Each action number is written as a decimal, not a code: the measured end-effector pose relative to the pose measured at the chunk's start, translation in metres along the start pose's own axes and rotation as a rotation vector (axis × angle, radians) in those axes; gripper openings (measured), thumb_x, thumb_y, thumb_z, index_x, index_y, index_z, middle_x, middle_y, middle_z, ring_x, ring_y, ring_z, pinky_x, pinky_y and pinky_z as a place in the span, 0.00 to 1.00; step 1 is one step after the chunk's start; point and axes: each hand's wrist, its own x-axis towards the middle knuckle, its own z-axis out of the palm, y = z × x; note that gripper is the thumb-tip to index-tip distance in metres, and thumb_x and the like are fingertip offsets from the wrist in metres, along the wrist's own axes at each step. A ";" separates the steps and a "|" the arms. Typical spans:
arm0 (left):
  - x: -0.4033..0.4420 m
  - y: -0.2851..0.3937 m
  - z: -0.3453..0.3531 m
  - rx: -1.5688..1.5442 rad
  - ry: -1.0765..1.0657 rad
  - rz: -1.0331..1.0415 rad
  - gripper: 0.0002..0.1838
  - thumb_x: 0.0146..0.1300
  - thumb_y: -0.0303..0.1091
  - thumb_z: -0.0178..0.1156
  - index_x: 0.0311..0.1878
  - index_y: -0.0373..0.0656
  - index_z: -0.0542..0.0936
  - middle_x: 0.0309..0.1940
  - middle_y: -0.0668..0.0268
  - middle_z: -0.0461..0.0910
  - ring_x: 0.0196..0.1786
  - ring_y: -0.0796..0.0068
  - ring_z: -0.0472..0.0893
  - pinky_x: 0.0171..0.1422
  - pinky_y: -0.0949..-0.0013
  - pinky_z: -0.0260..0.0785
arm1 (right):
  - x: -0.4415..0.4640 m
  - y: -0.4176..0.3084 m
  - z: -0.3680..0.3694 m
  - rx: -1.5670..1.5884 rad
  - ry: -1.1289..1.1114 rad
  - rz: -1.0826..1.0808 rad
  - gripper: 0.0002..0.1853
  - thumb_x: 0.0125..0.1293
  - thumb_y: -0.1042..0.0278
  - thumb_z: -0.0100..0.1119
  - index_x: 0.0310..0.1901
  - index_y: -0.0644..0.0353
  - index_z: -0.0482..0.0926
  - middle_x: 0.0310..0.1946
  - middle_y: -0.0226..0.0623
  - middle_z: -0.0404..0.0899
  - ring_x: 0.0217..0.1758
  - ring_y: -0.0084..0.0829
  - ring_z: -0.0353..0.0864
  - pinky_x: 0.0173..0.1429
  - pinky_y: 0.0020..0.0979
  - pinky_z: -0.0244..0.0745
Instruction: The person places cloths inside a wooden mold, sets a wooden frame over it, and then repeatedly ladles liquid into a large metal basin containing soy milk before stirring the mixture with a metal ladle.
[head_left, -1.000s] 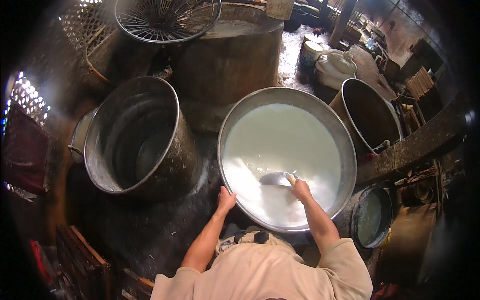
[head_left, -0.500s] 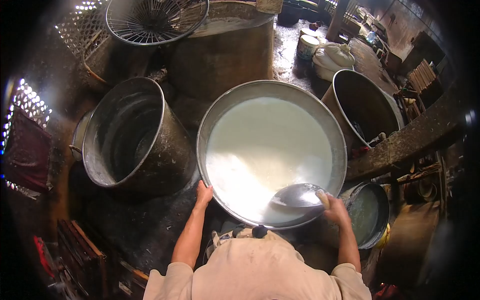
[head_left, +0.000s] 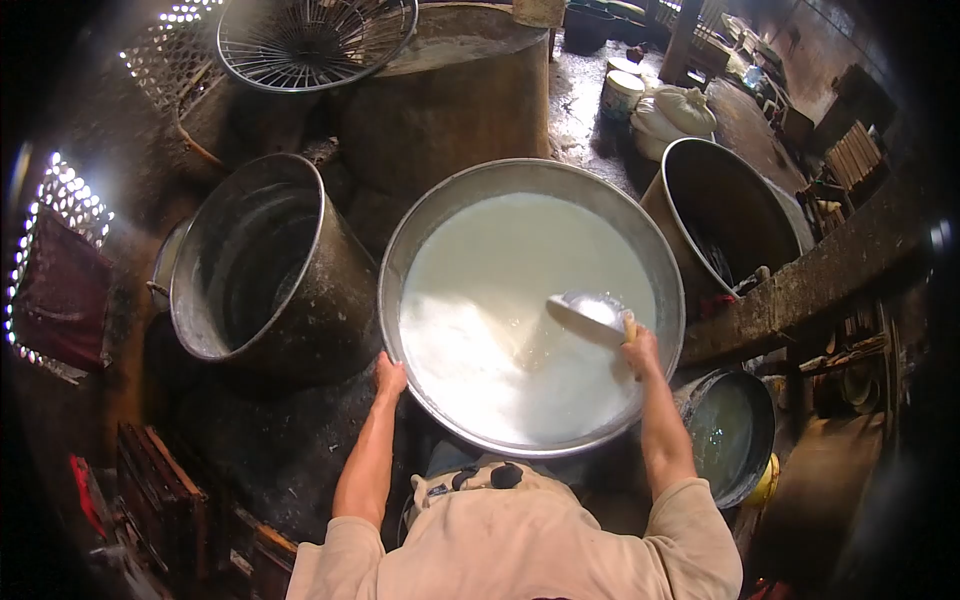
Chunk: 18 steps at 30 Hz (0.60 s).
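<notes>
Basin [head_left: 531, 176] seen from above, head view. The wide metal vessel stands directly in front of the person and contains a milky liquid [head_left: 520, 240], pale greenish-white towards the far wall and brightly lit towards the near left side.

Right hand [head_left: 643, 352]: fingers closed around the short, light-coloured handle [head_left: 629, 325] of a metal scoop [head_left: 588, 312]. The scoop lies within the outline of the basin, right of centre, with its broad bowl tilted and directed leftward; whether its edge dips into the liquid cannot be told.

Left hand [head_left: 390, 376]: set against the near left rim of the basin, touching it. How far the fingers curl beneath the rim, and whether they pinch it, cannot be told.

Surroundings, same view. To the left stands a deep metal pot [head_left: 335, 270] with a dark interior; part of a second vessel [head_left: 167, 258] shows just beyond its left side. At the far left, an openwork wire basket [head_left: 318, 50] overlaps the outline of a large vat [head_left: 450, 115]. To the right stand another deep pot [head_left: 663, 215] and, nearer the person, a smaller bucket [head_left: 766, 425] of cloudy liquid, with a yellow object [head_left: 766, 482] beside it. A beam [head_left: 780, 312] crosses between these two. In the background, pale sacks [head_left: 672, 120] rest near a white tub [head_left: 622, 93].
</notes>
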 end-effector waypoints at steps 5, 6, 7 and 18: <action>0.006 -0.011 0.007 -0.004 0.076 0.041 0.18 0.55 0.31 0.60 0.48 0.36 0.72 0.46 0.47 0.77 0.52 0.47 0.75 0.56 0.54 0.66 | -0.038 -0.007 0.048 0.162 -0.184 0.087 0.19 0.46 0.76 0.55 0.45 0.61 0.75 0.21 0.41 0.77 0.17 0.32 0.78 0.20 0.34 0.73; 0.009 -0.015 0.009 -0.016 0.075 0.054 0.19 0.54 0.32 0.60 0.49 0.35 0.72 0.46 0.47 0.77 0.52 0.47 0.75 0.56 0.55 0.66 | -0.049 -0.016 0.053 0.182 -0.198 0.102 0.19 0.46 0.76 0.55 0.45 0.61 0.75 0.19 0.40 0.76 0.15 0.31 0.76 0.17 0.33 0.72; 0.012 -0.016 0.008 -0.028 0.071 0.067 0.19 0.54 0.32 0.61 0.49 0.35 0.72 0.47 0.47 0.76 0.53 0.47 0.75 0.56 0.55 0.66 | -0.060 -0.026 0.059 0.195 -0.215 0.119 0.19 0.46 0.76 0.55 0.45 0.61 0.75 0.20 0.40 0.76 0.15 0.31 0.76 0.18 0.33 0.73; 0.035 -0.030 0.000 -0.108 -0.186 0.140 0.28 0.50 0.33 0.62 0.53 0.31 0.65 0.49 0.41 0.73 0.55 0.44 0.73 0.60 0.54 0.64 | -0.171 -0.153 0.097 0.212 -0.395 0.277 0.21 0.46 0.75 0.56 0.47 0.60 0.74 0.21 0.39 0.77 0.16 0.28 0.76 0.19 0.31 0.74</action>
